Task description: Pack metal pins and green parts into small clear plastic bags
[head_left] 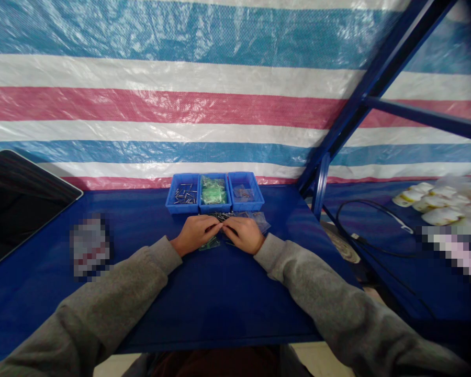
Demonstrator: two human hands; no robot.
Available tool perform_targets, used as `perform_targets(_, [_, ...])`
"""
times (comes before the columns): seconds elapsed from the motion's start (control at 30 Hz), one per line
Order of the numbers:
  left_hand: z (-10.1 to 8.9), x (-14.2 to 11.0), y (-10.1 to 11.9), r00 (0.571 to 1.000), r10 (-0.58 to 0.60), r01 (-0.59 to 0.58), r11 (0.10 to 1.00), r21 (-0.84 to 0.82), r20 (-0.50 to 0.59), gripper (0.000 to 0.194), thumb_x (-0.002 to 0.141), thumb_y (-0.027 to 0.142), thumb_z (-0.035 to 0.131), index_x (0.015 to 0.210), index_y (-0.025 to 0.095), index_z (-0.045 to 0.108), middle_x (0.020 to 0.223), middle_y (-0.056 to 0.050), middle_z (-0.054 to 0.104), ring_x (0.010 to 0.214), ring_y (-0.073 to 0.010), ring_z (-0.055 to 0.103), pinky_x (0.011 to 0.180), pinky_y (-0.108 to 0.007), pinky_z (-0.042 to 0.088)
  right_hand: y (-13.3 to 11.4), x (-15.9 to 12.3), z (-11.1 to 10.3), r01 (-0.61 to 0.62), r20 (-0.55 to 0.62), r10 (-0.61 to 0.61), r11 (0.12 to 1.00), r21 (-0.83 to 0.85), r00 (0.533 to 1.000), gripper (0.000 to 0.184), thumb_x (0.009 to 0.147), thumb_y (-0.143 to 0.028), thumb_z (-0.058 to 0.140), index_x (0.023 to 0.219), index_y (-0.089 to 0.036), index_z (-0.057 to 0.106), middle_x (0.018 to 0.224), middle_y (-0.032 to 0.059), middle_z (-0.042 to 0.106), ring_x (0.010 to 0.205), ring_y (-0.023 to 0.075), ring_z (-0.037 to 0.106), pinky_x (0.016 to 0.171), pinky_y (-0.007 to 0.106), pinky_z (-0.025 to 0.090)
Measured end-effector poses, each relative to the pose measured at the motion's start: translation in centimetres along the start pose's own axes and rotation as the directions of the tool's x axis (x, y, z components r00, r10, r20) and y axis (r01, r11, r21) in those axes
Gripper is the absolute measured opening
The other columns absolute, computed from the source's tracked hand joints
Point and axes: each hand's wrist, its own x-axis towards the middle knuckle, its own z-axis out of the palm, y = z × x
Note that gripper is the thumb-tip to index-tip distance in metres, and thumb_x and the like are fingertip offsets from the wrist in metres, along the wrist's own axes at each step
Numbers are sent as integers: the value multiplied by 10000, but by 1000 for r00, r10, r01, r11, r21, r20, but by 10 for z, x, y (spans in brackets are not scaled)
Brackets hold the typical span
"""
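My left hand (pixel 197 232) and my right hand (pixel 244 233) meet over the middle of the blue table (pixel 220 293), fingertips touching. Both are closed in a pinch; whatever lies between the fingers is too small to make out. Just beyond the fingers is a pile of dark screws (pixel 221 215), partly hidden by the hands. A clear plastic bag (pixel 261 220) lies beside my right hand. Under my left hand sits a small greenish clear bag (pixel 210 244), mostly covered.
Behind the hands stand three blue bins: one with loose screws (pixel 185 195), one with green bagged pieces (pixel 213 192), one with small clear bags (pixel 243 193). A dark-screened device (pixel 19 204) and a blurred packet (pixel 90 247) are left. A blue metal frame (pixel 321 178) and black cable (pixel 339 214) are right.
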Motion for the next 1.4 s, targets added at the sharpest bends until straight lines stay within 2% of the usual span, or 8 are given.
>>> perform_targets(1.4, [1, 1, 0, 1000, 1, -1, 1000, 26, 23, 239, 900, 287, 430, 800, 163, 608, 751, -16, 630, 673, -111, 559, 643, -216, 393, -2, 1, -4, -4, 10, 5, 1000, -29, 1000, 194, 900, -222, 410, 803, -180, 572, 760, 35, 608, 713, 136, 549, 661, 236, 366])
